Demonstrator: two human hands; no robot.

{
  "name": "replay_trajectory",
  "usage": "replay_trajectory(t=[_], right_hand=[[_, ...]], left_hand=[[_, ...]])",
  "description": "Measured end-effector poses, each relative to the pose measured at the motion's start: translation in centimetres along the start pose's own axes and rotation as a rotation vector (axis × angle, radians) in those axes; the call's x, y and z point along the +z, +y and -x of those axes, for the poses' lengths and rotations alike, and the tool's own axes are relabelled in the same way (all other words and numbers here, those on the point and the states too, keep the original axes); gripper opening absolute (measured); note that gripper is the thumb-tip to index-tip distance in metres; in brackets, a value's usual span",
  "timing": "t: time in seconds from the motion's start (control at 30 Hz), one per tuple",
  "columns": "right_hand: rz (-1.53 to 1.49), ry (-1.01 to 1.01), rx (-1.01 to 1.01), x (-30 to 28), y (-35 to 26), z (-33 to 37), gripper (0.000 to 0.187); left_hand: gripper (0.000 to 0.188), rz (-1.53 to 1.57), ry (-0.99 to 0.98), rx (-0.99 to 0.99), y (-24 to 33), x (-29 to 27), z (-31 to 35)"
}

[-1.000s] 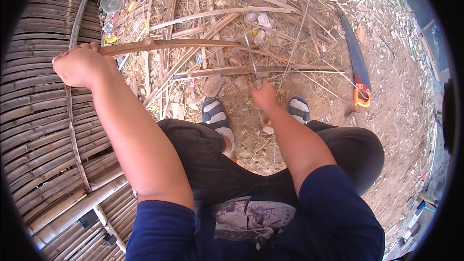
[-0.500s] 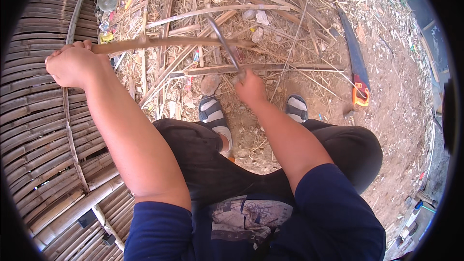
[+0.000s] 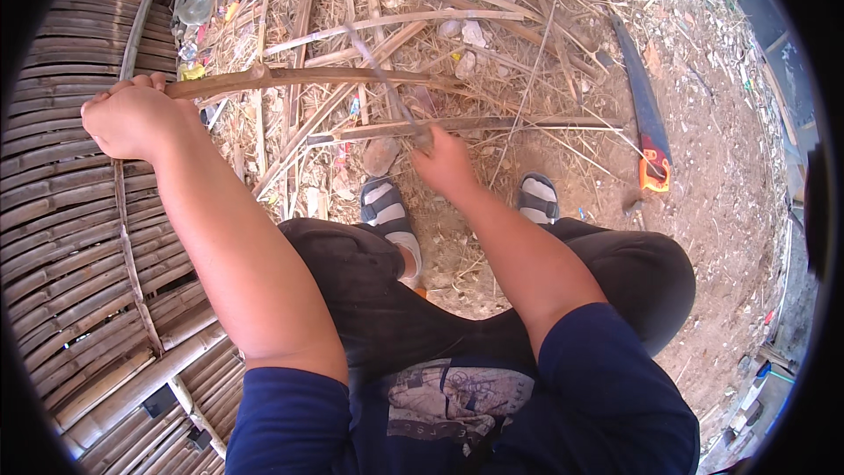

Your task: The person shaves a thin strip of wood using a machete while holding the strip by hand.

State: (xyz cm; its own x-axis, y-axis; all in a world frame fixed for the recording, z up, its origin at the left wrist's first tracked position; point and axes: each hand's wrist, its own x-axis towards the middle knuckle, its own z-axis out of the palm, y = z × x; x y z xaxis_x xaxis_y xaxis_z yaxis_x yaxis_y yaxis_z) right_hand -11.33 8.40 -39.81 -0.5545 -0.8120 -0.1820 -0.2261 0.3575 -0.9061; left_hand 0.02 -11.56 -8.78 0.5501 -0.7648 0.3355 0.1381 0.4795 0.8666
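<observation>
Bamboo stick (image 3: 316, 79) gripped by left hand (image 3: 132, 119), right hand (image 3: 444, 163) swinging blurred blade (image 3: 382, 79)

Navy short sleeves (image 3: 607, 387), black trousers (image 3: 369, 290), grey striped sandals (image 3: 387, 207)

Two hands (image 3: 132, 119) (image 3: 447, 163), one held stick (image 3: 299, 79), one blurred blade (image 3: 387, 84), one saw (image 3: 646, 119), two sandals (image 3: 387, 211) (image 3: 536, 196), one bamboo platform (image 3: 61, 229).

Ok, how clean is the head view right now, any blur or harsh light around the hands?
Head view: hard sunlight, strong contrast; the blade in the right hand is motion-smeared; the left hand and its bamboo stick are sharp; fisheye bends the bamboo platform slats near the rim.
</observation>
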Motion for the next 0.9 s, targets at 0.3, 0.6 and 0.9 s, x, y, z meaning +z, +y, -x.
replay_trajectory(t=[0.3,0.6,0.9], right_hand=[[0.235,-0.022,0.197,-0.2,4.7,-0.7,0.038],[-0.534,-0.298,0.591,-0.3,6.5,-1.4,0.041],[-0.178,-0.153,0.113,0.7,0.3,-0.2,0.047]], left_hand=[[0.009,0.0,0.078,-0.012,-1.7,-1.0,-1.8],[0.008,0.059,0.064,-0.062,-0.6,-0.7,-0.5],[0.014,0.008,-0.012,0.192,7.6,-0.3,1.8]])
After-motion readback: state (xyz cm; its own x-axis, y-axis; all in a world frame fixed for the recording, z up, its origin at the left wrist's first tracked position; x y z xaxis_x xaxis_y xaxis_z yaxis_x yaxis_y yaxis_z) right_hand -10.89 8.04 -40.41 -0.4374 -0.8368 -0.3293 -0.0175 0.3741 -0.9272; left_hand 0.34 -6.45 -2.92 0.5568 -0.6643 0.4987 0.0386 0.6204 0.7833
